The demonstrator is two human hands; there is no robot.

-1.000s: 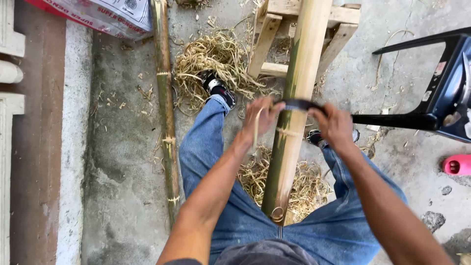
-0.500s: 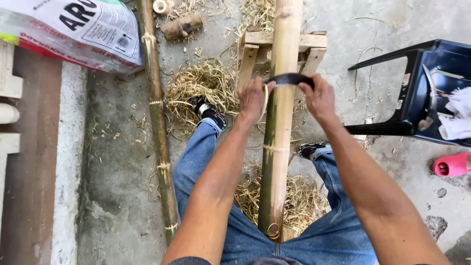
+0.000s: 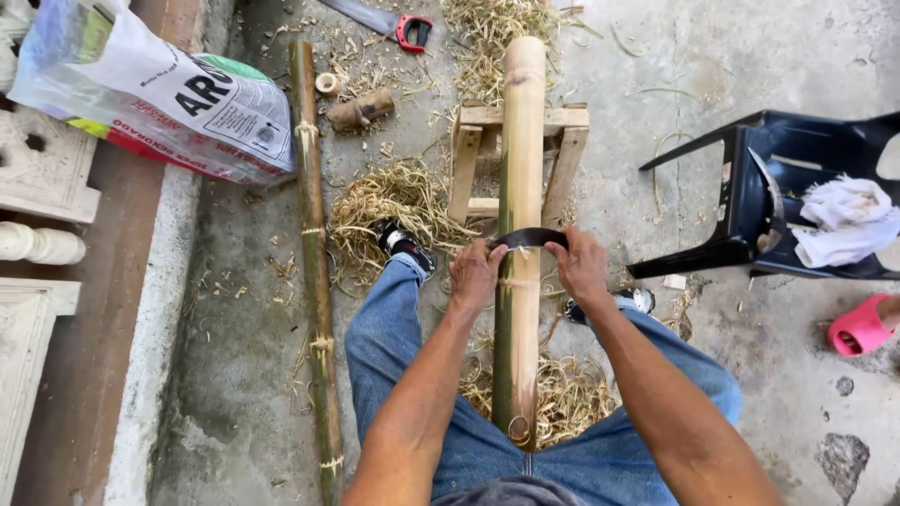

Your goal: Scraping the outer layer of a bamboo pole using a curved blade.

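A thick bamboo pole (image 3: 521,187) runs lengthwise between the person's knees, its far part resting on a small wooden stand (image 3: 466,155) and its near cut end lying low between the thighs. Across the pole sits a curved dark blade (image 3: 528,237), bowed over the bamboo's rounded top. The left hand (image 3: 475,275) grips the blade's left end, fingers curled tight around it, knuckles pressed against the pole's left flank. The right hand (image 3: 579,266) clamps the blade's right end in the same way, fingers wrapped shut, just beside the pole's right flank. Directly nearer than both sets of fingers the pole shows pale, peeled wood, while beyond them its left side is green. Below the hands, heaps of straw-coloured shavings (image 3: 394,201) cover the concrete floor (image 3: 234,375) around the person's dark shoes (image 3: 403,244). Left of the left hand's fingers, well apart, a thinner green bamboo pole (image 3: 313,281) lies on the floor, and farther left a printed plastic sack (image 3: 159,103) slumps. Beyond the stand lies a saw with a red handle (image 3: 412,31), with a short bamboo offcut (image 3: 360,110) near it. Right of the right hand's fingers stands a dark plastic chair (image 3: 759,206) holding a white cloth (image 3: 844,220), with a pink sandal (image 3: 861,326) near it.
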